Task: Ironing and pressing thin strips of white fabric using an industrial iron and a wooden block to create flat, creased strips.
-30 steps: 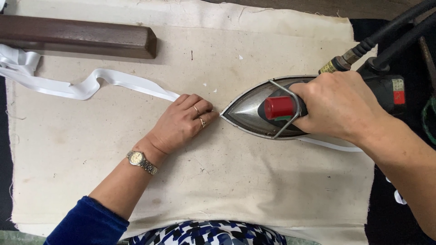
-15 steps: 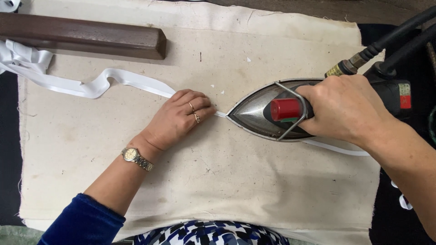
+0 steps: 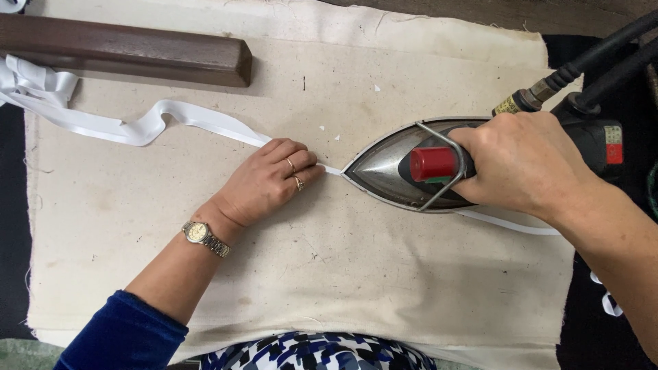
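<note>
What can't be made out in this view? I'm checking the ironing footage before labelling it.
Head view only:
- White ribbon: the stretch under the iron is hidden, as is the part under the left hand.
- Iron handle: covered by the right hand.
- Black hoses: cut off by the right edge.
- Wooden block: its left end runs past the frame.
- Wristwatch dial: too small to read.

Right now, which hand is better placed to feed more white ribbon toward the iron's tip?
Left. The left hand already presses the white ribbon just ahead of the iron; the right hand is occupied gripping the iron's handle.
</note>
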